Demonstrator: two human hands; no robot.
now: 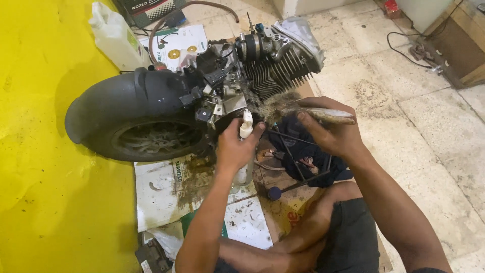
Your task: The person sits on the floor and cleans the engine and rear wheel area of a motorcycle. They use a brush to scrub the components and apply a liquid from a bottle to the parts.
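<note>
My left hand [235, 147] grips a small white squeeze bottle [245, 126] upright, its nozzle pointed up toward the underside of a scooter engine [273, 60]. My right hand [328, 130] holds a flat dirty paintbrush [326, 115], its frayed bristles pressed against the engine's lower fins. The engine, with dark cooling fins and a grey cylinder head, joins a black rear wheel [151, 139] under a black mudguard [126, 96]. A dark cloth [308, 151] lies below my right hand.
Greasy cardboard and paper sheets [161, 187] cover the tiled floor under the engine. A white plastic jug [116, 38] stands at the back left beside a yellow surface [45, 151]. A wooden cabinet [462, 45] and cables are at the back right. My bent knee [348, 227] is in front.
</note>
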